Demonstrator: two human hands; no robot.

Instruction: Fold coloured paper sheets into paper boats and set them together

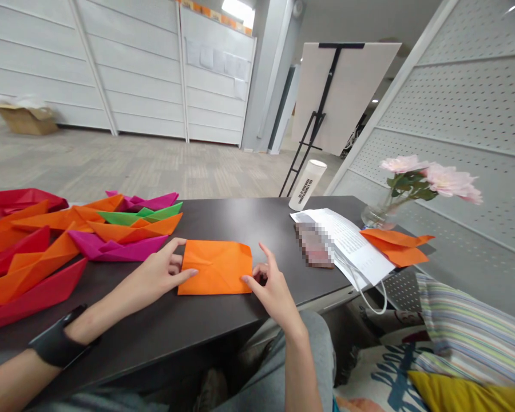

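- Orange sheet (217, 266), creased and folded into a near-rectangle, lies flat on the dark table (236, 217), near its front edge and between the two hands.
- Left hand (169, 268): thumb laid over the sheet's left margin, forefinger at the far left corner, other fingers curled at the edge. Whether they pinch from beneath: cannot tell.
- Right hand (271, 283): thumb at the right edge, forefinger raised clear, remaining fingers bent beside the sheet. Pinch or mere touch there: cannot tell.
- Crease lines run across the top face; far right corner looks slightly bent, not quite square.
- Step in hand, my reading: a mid-fold pause, the packet being steadied and squared between both hands.
- Next move, as judged, calls for the left side held down while the right fingers find a single layer or edge; loose alignment would carry into later creases.
- Left of the hands: pointed folded pieces crowd together, among them a magenta piece (120, 247), a green piece (141, 215) and a red piece (34, 294).
- Right: printed pages (345, 243), well apart from the work.
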